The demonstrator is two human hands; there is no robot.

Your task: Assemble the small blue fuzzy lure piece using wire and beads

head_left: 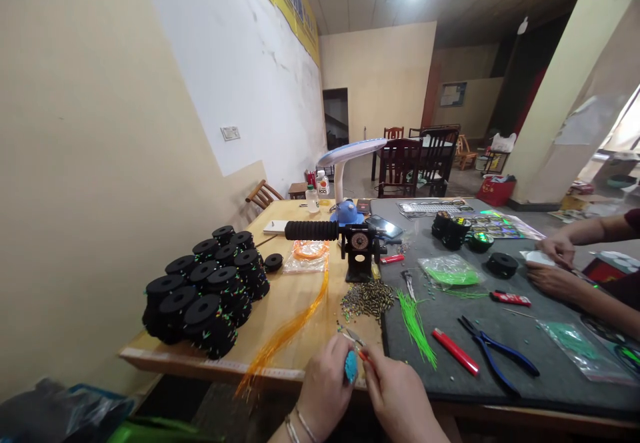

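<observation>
At the table's front edge, my left hand is closed around a small teal piece, whose kind I cannot make out. Close beside it, my right hand grips a small tool with a metal tip and an orange-red handle; the fingers hide much of it. Just beyond both hands lies a heap of small dark, brassy beads. A black hand-crank winder with a foam-covered shaft stands behind the heap. Orange strands trail to the left, and green strands lie to the right.
Stacked black foam spools fill the table's left side. On the grey mat are a red lighter, blue-handled pliers and a bag of green strands. A desk lamp stands behind. A co-worker's hands work at the right.
</observation>
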